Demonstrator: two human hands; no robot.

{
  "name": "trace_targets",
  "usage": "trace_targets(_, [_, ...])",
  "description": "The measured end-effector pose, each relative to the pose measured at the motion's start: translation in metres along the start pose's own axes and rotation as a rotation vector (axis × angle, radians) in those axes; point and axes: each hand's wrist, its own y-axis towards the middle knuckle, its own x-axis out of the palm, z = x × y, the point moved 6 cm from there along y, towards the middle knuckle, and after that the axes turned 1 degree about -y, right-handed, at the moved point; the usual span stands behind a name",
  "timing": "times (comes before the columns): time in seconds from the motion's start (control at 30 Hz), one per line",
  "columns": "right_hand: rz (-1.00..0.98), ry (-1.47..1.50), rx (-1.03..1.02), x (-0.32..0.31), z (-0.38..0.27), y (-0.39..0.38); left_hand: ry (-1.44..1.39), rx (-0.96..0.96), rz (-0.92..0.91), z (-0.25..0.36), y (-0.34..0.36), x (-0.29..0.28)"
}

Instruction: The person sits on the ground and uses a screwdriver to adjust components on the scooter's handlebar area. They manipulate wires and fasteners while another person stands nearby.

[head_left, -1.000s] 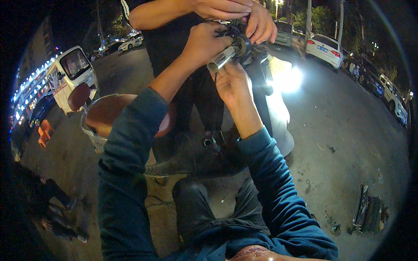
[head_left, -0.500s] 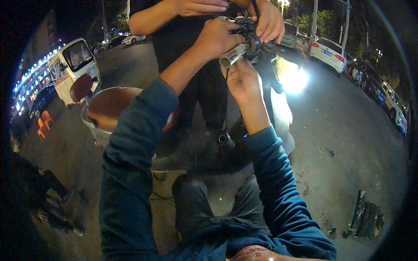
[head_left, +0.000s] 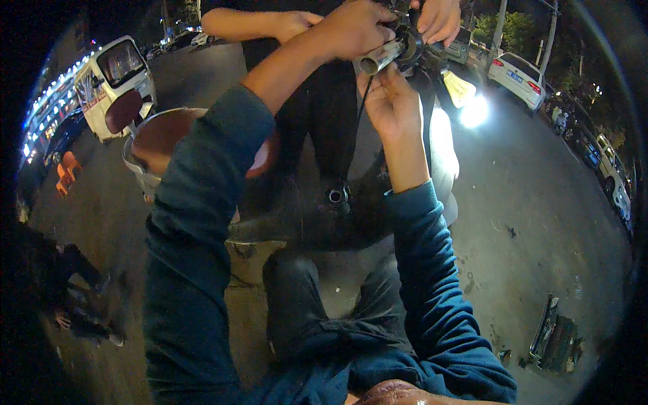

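Note:
A bare metal tube [head_left: 379, 59] of what looks like a handlebar points its open end toward me. My left hand [head_left: 358, 30] is closed over its upper side, and what lies under the fingers is hidden. Below the tube, my right hand [head_left: 396, 104] has its palm turned up and its fingertips curled against the underside. A thin black cable [head_left: 362, 111] hangs down beside that palm. Round dark fittings [head_left: 412, 48] sit behind the tube. Another person's hand [head_left: 440, 21] rests on these fittings, and that person's other hand [head_left: 297, 25] is behind my left forearm.
A bright lamp [head_left: 474, 110] glares beside a yellowish cover [head_left: 459, 88] and a pale curved panel [head_left: 442, 155]. To the left are a brown padded seat [head_left: 158, 143] and a white three-wheeler [head_left: 115, 88]. Dark scrap parts [head_left: 557, 337] lie on the ground at right.
My view has shifted, so the tube and hands appear higher and farther right. My left hand has slid farther up the tube. The other person's left-side hand has drawn back behind my forearm.

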Motion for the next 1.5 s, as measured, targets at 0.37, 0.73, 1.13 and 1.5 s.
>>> trace_targets(0.37, [-0.132,0.231,-0.02,0.008,-0.006,-0.008,-0.279,0.143,-0.151,0.004,0.006,-0.004])
trace_targets(0.73, [-0.047,0.182,-0.001,0.009,0.003,0.002,-0.287,-0.151,-0.277,0.025,0.012,-0.008])
trace_targets(1.13, [-0.157,0.21,0.041,0.013,0.006,0.006,-0.001,-0.443,-0.199,0.061,0.009,-0.014])
trace_targets(1.5, [0.054,-0.011,-0.025,-0.021,-0.002,-0.016,-0.194,-0.392,-0.228,0.075,0.0,-0.004])
